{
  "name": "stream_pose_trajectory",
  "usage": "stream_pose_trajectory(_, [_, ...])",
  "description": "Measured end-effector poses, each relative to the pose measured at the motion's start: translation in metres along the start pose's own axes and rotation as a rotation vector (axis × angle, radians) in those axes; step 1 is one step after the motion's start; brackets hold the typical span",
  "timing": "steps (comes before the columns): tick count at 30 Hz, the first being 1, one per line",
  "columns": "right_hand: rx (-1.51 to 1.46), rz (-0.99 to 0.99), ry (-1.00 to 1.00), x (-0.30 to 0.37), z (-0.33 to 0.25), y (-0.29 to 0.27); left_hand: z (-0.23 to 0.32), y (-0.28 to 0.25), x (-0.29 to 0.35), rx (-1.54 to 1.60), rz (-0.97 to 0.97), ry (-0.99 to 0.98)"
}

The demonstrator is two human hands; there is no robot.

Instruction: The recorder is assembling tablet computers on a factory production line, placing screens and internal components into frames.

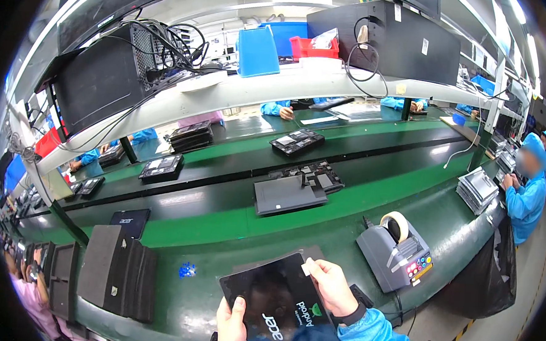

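We're at a long green-topped surface (370, 200) with a dark conveyor strip (222, 195) running along its middle. A white shelf (271, 87) spans overhead, carrying two black computer cases (102, 78) with tangled cables, plus blue and red plastic bins (257, 51).

On the strip: an opened dark grey tablet chassis (293, 189) with its back panel laid beside it; more of the same sit further along the belt. At the left edge of the surface stands a stack of dark grey foam pads (116, 270).

Right of us sits a grey electric tape dispenser (395, 254) with a roll of pale tape on top and coloured buttons on its front face.

We hold a black glossy tablet (278, 303) tilted up at the near edge of the surface, screen toward us, with a protective film still on it. Left hand (232, 329) is closed on the tablet's lower edge, thumb on the screen side. Right hand (331, 288) rests on the upper right corner, thumb and forefinger pinched shut on a small white pull tab (306, 268) at that corner.

A cluster of small blue bits (187, 270) lies on the surface just left of the tablet, not touching it.

A person in blue workwear (527, 193) stands at the far right end.
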State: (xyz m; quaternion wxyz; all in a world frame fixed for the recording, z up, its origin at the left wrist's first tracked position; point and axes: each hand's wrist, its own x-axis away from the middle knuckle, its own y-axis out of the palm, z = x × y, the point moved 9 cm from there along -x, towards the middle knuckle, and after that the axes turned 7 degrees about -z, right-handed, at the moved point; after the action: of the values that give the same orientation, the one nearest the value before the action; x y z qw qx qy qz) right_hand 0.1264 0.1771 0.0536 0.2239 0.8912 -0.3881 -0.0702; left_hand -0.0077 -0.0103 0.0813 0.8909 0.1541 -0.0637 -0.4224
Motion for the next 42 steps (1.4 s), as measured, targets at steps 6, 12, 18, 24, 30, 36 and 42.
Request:
stream_pose_trajectory(6, [0.294, 0.300, -0.215, 0.021, -0.037, -0.011, 0.003, -0.010, 0.001, 0.022, 0.035, -0.003])
stream_pose_trajectory(12, [1.098, 0.257, -0.749, 0.045, -0.079, 0.054, 0.001, -0.013, -0.001, 0.014, 0.020, 0.017])
stream_pose_trajectory(18, [0.535, -0.029, -0.130, -0.006, -0.028, 0.033, 0.008, -0.023, -0.001, -0.005, 0.050, -0.024])
stream_pose_trajectory(24, [0.324, -0.203, 0.252, 0.002, -0.005, 0.050, 0.010, -0.059, -0.034, 0.238, 0.214, 0.068])
stream_pose_trajectory(30, [0.485, 0.242, -0.288, 0.060, -0.043, -0.049, 0.013, -0.167, -0.149, -0.154, 0.275, 0.218])
stream_pose_trajectory(36, [0.728, 0.460, -0.332, 0.127, -0.004, -0.090, -0.009, -0.271, -0.261, 0.367, 0.830, 0.249])
stream_pose_trajectory(42, [0.843, 0.534, -0.273, 0.126, -0.012, -0.086, 0.025, -0.293, -0.292, -1.260, 0.799, -0.454])
